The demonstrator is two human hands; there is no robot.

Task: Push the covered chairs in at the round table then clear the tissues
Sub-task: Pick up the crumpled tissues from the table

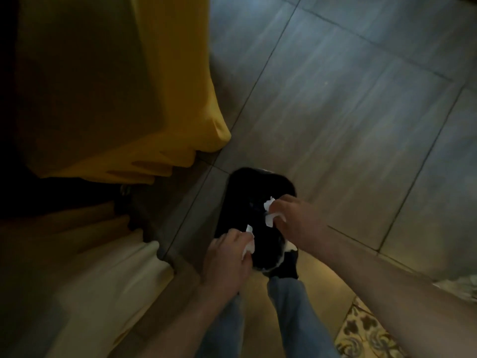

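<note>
The left hand (227, 257) is squeezing a white tissue (249, 246) and the right hand (296, 215) is squeezing another tissue (271, 211), both over the black bin (240, 197) on the floor. The tidying looks nearly done; dropping them in is what is left

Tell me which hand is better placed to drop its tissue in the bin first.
Right, probably. The right hand holds its tissue over the black bin opening; the left hand sits at the near rim.
</note>
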